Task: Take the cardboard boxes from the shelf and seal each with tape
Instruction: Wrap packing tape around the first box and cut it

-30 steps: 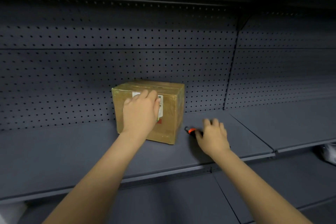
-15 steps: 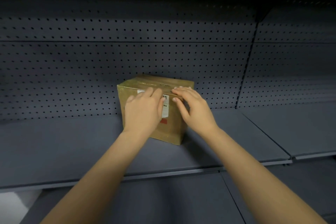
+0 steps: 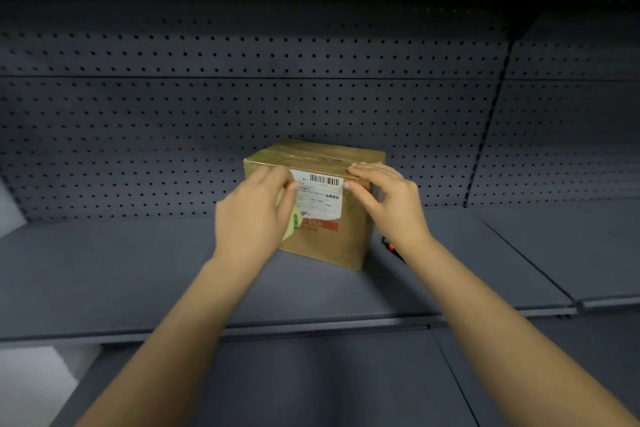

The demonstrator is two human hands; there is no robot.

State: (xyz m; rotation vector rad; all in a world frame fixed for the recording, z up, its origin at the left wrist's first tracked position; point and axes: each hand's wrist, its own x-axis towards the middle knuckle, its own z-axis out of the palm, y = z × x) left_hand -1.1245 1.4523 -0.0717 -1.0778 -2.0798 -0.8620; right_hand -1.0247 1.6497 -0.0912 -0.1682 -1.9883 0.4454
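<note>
Grey steel shelving fills the view: a perforated back panel (image 3: 173, 132) and a flat shelf (image 3: 138, 270), with a lower shelf (image 3: 311, 385) under the forearms. The cardboard box (image 3: 332, 246) stands on the shelf near the back panel, one corner turned toward the camera, in the same spot as half a second ago.

The left hand (image 3: 249, 215) has slid toward the box's left edge. Half a second ago it covered the front face. Now it leaves the white label (image 3: 320, 198) bare and holds a pale yellow tape roll (image 3: 289, 222) against the front face, its fingers curled round the roll. The right hand (image 3: 391, 204) stays at the top front edge, where it arrived half a second ago after leaving the shelf. Its fingers (image 3: 367, 170) lie fairly straight along that edge and the thumb presses the front face beside the label's upper right corner.

The box is brown and closed, its flaps down, with a glossy strip running across the top. The label carries a barcode and small print, and red lettering sits below it on the cardboard. What the box holds cannot be seen.

A small black and red object (image 3: 390, 246) lies on the shelf just beside the box's right side, partly hidden by the right wrist.
</note>
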